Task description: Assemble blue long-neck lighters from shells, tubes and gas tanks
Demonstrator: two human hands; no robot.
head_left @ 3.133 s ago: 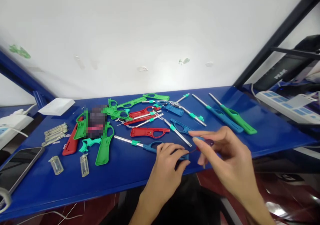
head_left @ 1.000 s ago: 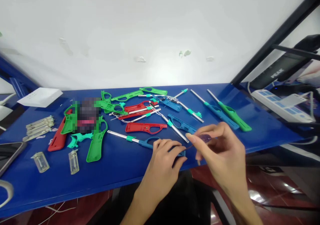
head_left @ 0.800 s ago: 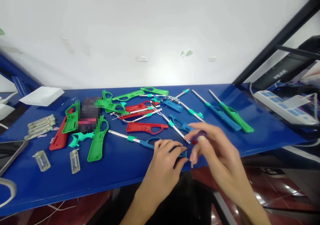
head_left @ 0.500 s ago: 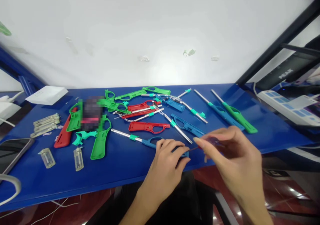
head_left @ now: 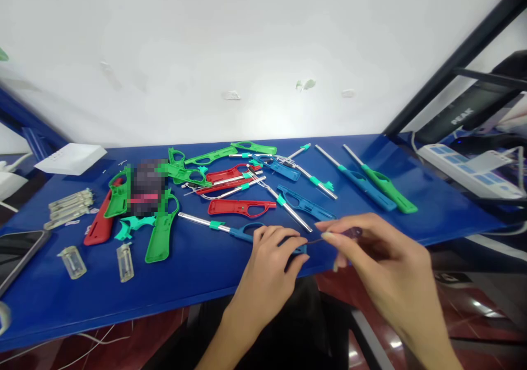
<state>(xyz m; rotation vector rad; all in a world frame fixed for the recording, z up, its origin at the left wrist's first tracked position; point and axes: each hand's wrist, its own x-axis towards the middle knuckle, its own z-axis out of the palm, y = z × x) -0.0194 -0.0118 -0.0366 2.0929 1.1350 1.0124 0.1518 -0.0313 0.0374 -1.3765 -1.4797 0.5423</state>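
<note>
Since the earlier frame, right hand [head_left: 389, 257] shifted right, pinching a thin-shafted, dark purple-handled tool [head_left: 354, 232] pointing left at the blue plastic, silver-tubed lighter [head_left: 237, 233], lying far-left to near-right, clasped under nearer left hand [head_left: 274, 256].

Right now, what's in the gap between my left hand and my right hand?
In the head view, the thin dark shaft of a purple-handled tool crosses it, pointing from your right hand toward the blue plastic lighter handle under your left hand.
</note>
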